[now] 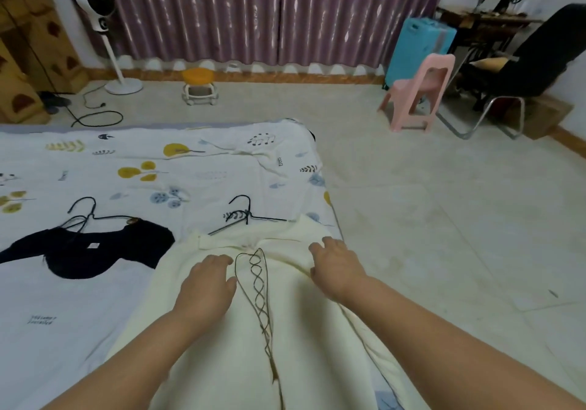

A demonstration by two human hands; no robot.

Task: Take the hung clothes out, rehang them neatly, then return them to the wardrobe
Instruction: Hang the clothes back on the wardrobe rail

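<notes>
The cream knitted garment with dark brown criss-cross lacing (222, 330) is lying flat near the corner of the white leaf-printed bedsheet (95, 298), its top on a thin black wire hanger (245, 218). I am resting my left hand (206, 283) on it just left of the lacing and my right hand (337, 270) near its right edge, fingers spread and loose, gripping nothing. A black top on another wire hanger (85, 248) is lying to the left.
</notes>
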